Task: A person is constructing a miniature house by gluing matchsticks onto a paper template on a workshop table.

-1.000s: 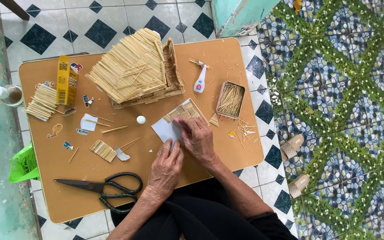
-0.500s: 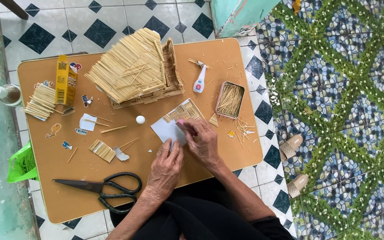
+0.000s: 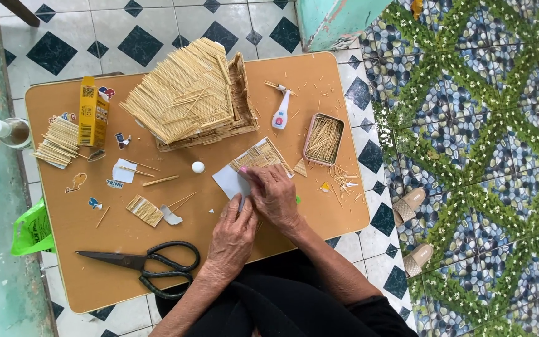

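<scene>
Near the middle of the frame two hands are working on one white paper sheet [image 3: 231,181] that is lying on the low brown table [image 3: 319,78]. The right hand [image 3: 274,196] is pressing flat on the sheet, its fingertips touching the sheet's upper edge beside one panel of glued sticks [image 3: 263,155]. The left hand [image 3: 235,234] is lying just below, fingers curled together against the sheet's lower corner; whether it is pinching the paper I cannot tell.

One large stick-built roof model [image 3: 185,93] is sitting at upper centre. One white glue bottle [image 3: 280,115] is lying right of it, and one open tin of sticks [image 3: 324,138] is sitting further right. One yellow box [image 3: 93,118] is standing at upper left, with one bundle of sticks [image 3: 59,142] beside it. One small stick mat [image 3: 144,210] and one white ball [image 3: 198,167] are lying left of the hands. One pair of black scissors [image 3: 145,265] is resting at lower left. Two beige shoes [image 3: 414,231] are sitting on the floor at right.
</scene>
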